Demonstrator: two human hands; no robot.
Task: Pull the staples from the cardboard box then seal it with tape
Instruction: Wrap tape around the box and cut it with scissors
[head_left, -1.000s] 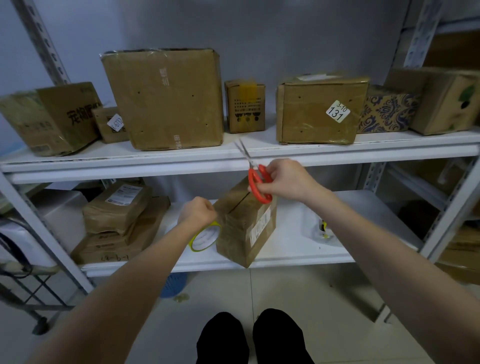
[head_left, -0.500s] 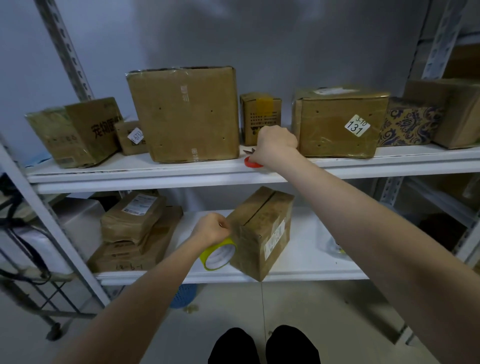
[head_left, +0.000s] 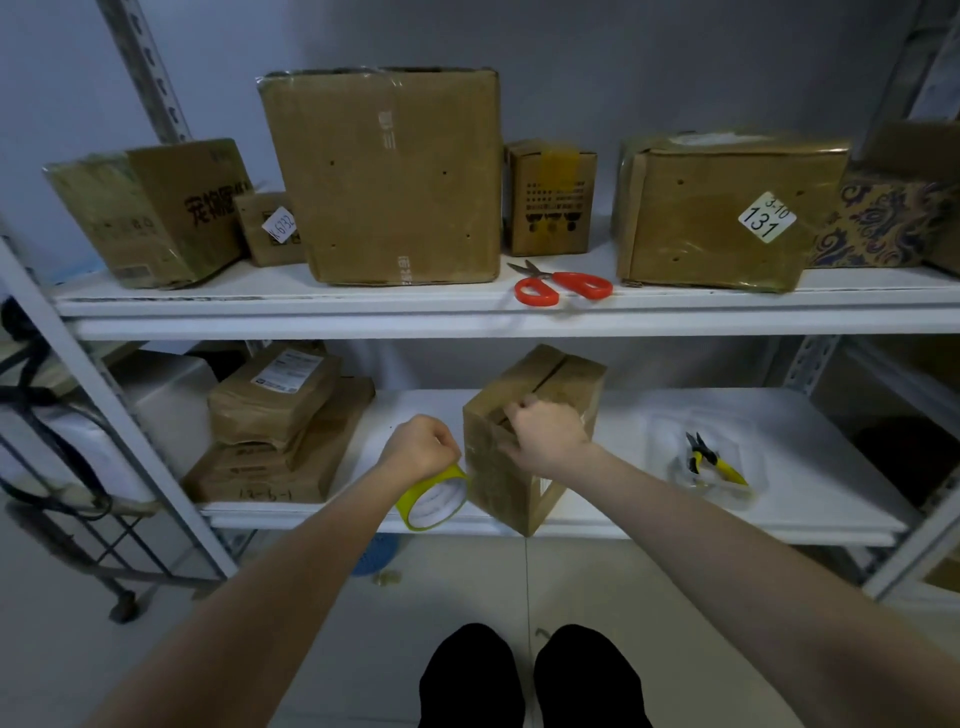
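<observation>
Grip check first: left hand (head_left: 421, 449) is clamped around the tape roll (head_left: 434, 501), a ring with a yellow-green rim and a white inner core. It sits right against the cardboard box (head_left: 550, 376), at the box's 9 o'clock. Right hand (head_left: 548, 436) has its fingers curled on the box's near top edge, by the seam. Honestly can't tell if it's pinching anything or just pressing.

That box is plain brown corrugated, a bit scuffed and slightly shiny on its near face. It stands on the white lower shelf (head_left: 805, 467) with one corner pointing at the camera and a dark slit running along the top flaps.

Compared with half a second ago, the right hand has come down off the upper shelf (head_left: 311, 306). The scissors (head_left: 563, 286), orange plastic loops and short metal blades, now lie flat up there alone, at the box's 12 o'clock. The left hand hasn't let go of the roll.

Yellow-handled pliers (head_left: 714, 462) lie in a clear plastic tray (head_left: 748, 488) at the box's 3 o'clock.
</observation>
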